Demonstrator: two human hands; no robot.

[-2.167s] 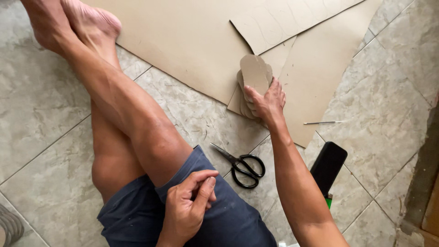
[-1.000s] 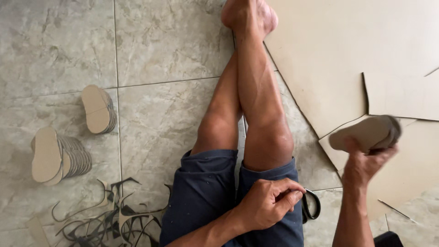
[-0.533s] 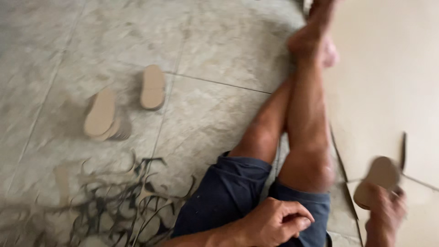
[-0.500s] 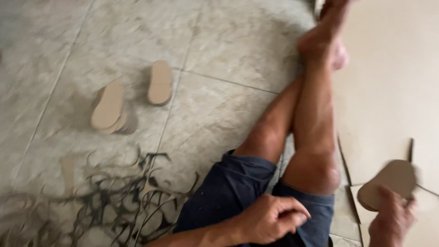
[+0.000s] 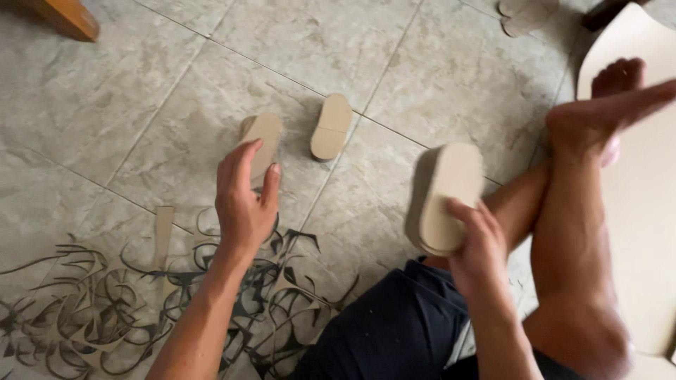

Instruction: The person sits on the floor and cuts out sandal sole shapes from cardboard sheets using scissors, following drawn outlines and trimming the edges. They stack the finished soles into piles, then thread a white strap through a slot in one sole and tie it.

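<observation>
My right hand [image 5: 477, 248] grips a stack of sole-shaped cardboard cutouts [image 5: 445, 195] and holds it above my thigh. My left hand [image 5: 244, 197] reaches out over the tiled floor with fingers spread, holding nothing. Its fingertips are at a pile of sole-shaped cutouts [image 5: 262, 135] lying on the floor. A second pile of cutouts [image 5: 331, 127] lies just to the right of that one.
A tangle of thin cardboard offcuts [image 5: 105, 309] covers the floor at lower left. My bare legs [image 5: 577, 211] stretch to the right over a large cardboard sheet [image 5: 651, 211]. More cutouts [image 5: 524, 14] lie at the top edge. A wooden furniture leg [image 5: 63, 15] stands top left.
The view has swung left. My left hand has left my lap and reached out to the floor piles. My right hand has carried the cutout stack leftward over my legs.
</observation>
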